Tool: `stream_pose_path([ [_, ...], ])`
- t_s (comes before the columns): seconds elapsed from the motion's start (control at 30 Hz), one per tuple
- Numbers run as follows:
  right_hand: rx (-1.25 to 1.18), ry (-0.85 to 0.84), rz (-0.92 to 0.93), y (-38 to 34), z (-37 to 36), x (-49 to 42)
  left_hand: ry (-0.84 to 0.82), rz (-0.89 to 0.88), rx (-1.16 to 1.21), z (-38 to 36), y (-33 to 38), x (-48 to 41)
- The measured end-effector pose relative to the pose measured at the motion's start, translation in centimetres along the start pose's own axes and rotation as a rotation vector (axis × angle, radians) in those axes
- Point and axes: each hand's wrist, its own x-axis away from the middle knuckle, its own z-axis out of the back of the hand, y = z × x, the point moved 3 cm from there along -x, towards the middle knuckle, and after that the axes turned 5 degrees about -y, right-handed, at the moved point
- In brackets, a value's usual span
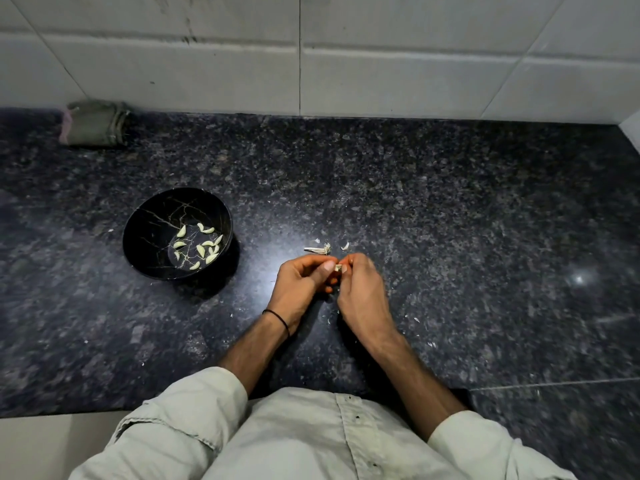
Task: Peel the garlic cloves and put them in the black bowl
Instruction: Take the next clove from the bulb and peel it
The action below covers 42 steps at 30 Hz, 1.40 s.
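Granite countertop [450, 220] below, left hand [301, 282] and right hand [362, 292] curl together, both pinching what looks like one garlic clove [338, 268].

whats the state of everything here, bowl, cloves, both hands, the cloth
black bowl, upright on the counter, partly filled
peeled cloves, loose in the bowl's bottom, skins off
garlic clove, pinched between both hands, mostly hidden by fingers
left hand, fingers curled, pinching the garlic clove
right hand, fingers curled, pinching the garlic clove
skins, scattered just beyond the hands
cloth, folded, lying against the wall
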Motion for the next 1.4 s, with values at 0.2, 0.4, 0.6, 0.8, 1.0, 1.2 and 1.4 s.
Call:
stream_pose_path([
  [0.2, -0.046, -0.001, 0.010, 0.2, -0.2, 0.0, 0.010, 0.016, 0.012, -0.1, 0.2, 0.1],
  [0.4, -0.095, 0.012, -0.061, 0.8, -0.5, 0.0, -0.050, -0.019, -0.139, -0.1, 0.4, 0.2],
  [0.6, -0.191, 0.076, -0.121, 1.8, -0.2, -0.3, -0.036, 0.008, -0.155, 0.2, 0.3, 0.3],
  [0.8, -0.153, 0.093, -0.076, 1.7, 0.2, -0.1, -0.019, -0.044, -0.222, 0.4, 0.7, 0.4],
  [1.0, -0.081, 0.057, -0.003, 1.8, -0.2, -0.2, 0.000, -0.049, -0.239, 0.7, 0.6, 0.2],
  [1.2, -0.064, 0.041, 0.059, 2.0, -0.2, 0.0, 0.094, -0.070, -0.163, 1.3, 0.4, 0.1],
  [1.4, -0.133, 0.094, 0.186, 2.1, 0.2, -0.4, 0.182, -0.151, -0.352, 2.7, 0.4, 0.0],
])
